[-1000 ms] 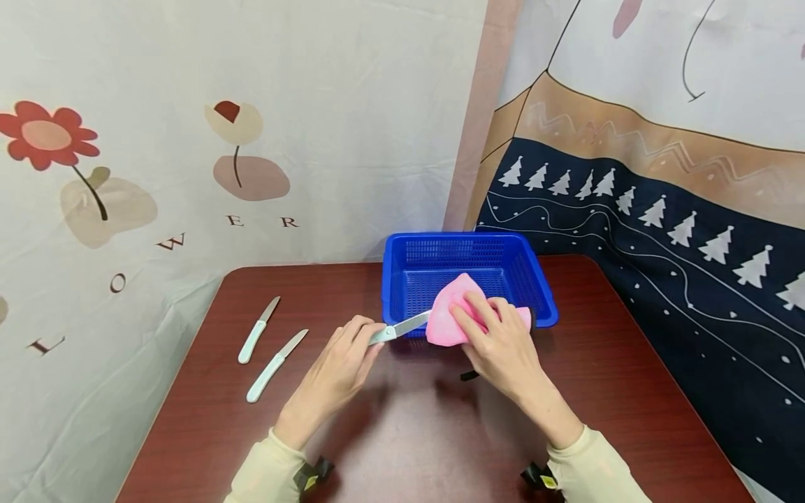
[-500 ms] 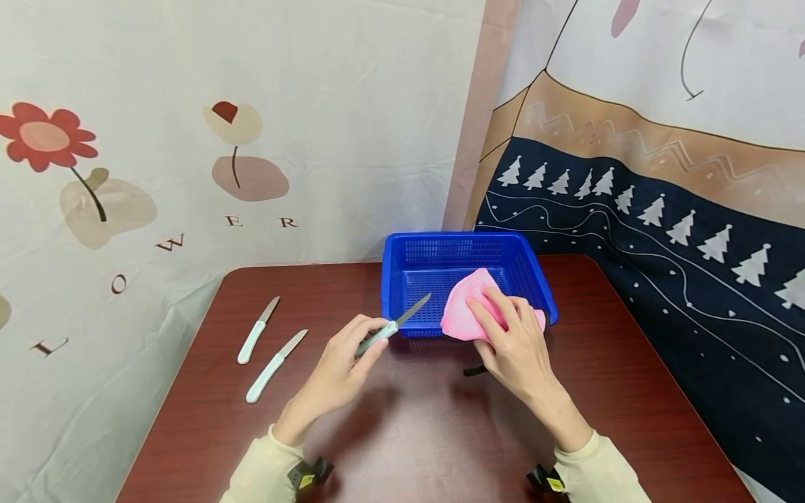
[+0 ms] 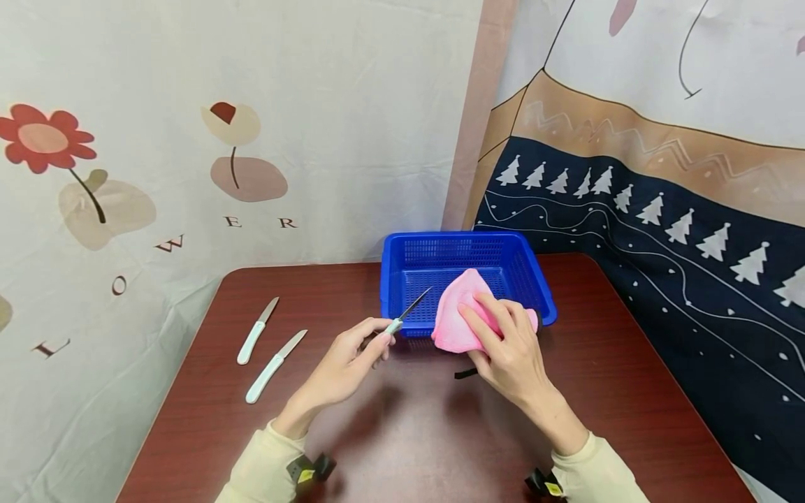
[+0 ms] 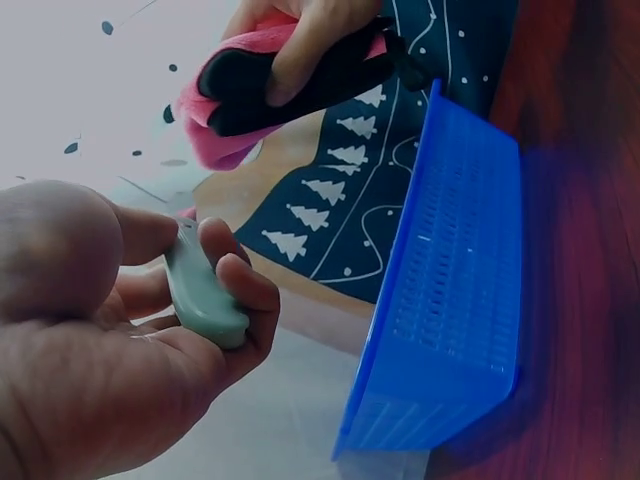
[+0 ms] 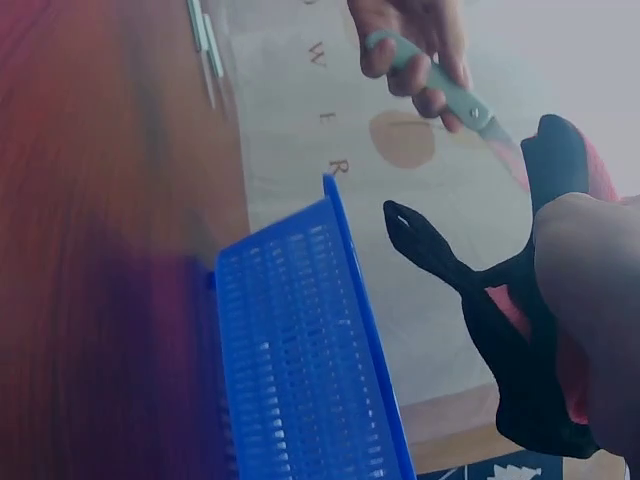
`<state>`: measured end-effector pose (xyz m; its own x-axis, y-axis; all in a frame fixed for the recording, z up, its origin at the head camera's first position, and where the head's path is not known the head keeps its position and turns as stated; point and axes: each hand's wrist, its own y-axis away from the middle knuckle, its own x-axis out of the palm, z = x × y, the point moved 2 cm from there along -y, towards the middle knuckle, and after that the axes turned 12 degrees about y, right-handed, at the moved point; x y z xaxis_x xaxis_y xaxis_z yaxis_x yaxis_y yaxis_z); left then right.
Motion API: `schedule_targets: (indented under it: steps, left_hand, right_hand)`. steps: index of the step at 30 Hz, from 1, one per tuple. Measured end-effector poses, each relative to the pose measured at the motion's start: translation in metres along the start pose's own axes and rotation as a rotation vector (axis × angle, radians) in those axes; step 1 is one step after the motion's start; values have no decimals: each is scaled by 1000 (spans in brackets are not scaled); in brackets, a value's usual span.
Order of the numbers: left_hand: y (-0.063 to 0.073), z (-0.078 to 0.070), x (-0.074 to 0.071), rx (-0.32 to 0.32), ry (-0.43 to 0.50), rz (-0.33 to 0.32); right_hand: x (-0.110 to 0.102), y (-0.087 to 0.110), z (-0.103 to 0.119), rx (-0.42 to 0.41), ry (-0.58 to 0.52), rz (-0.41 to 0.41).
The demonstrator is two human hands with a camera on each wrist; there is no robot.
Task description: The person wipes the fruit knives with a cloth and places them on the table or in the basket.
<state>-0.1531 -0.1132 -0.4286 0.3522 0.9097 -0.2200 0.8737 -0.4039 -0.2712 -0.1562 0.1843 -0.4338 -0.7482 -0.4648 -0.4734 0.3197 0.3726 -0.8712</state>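
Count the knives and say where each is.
3: the held knife in the left hand, plus the nearer knife and farther knife lying on the table left of the blue basket. The pink cloth might hide another.

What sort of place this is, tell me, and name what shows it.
Likely an indoor corner set up for tabletop work; the room itself cannot be told. The signs: a reddish-brown table, a wrinkled printed backdrop behind it, and a blue basket on top.

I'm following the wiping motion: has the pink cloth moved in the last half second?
Yes, to the left in the head view: the pink cloth now sits nearer the left wall of the blue basket.
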Motion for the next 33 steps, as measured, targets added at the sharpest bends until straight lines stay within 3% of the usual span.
schedule_targets:
  steps: [9, 17, 22, 33]
  left_hand:
    - [-5, 5, 8, -58, 40, 27]
    - [-6, 3, 13, -77, 4, 66]
    - [-6, 4, 14, -112, 37, 84]
    - [-4, 2, 15, -124, 35, 94]
  right_hand:
    - [6, -5, 21, -190, -23, -20]
    - [14, -6, 36, -329, 24, -11]
    - [14, -3, 40, -348, 51, 66]
    - [12, -2, 37, -301, 91, 190]
